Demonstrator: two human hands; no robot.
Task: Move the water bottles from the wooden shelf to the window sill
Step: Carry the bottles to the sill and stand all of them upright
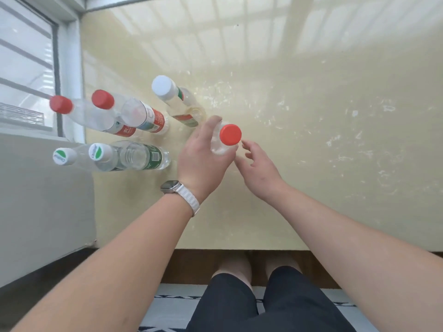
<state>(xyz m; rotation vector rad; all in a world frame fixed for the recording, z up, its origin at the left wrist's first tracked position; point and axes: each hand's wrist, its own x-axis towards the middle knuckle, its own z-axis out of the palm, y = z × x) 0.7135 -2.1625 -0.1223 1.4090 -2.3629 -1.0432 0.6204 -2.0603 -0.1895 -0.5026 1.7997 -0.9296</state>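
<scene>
Window sill (311, 164) holds five bottles (143, 116) at 9 o'clock; left hand (203, 159) grip clamped round red-capped bottle (229, 140), seating it alongside; right hand (261, 171) fingers apart, likely steadying.

A white-framed window (26, 68) with horizontal bars fills the upper left; a pane grid reflects in the glossy cream window sill (311, 92). Grey wall (45, 200) below; dark floor (48, 283), perhaps wood, meets a pale patterned rug (172, 298).

I can read no word here: the red label (126, 132) of one red-capped water bottle (91, 116) shows only blurred white characters, the green label (153, 157) a small code patch, two white caps (61, 156) a green logo.
</scene>
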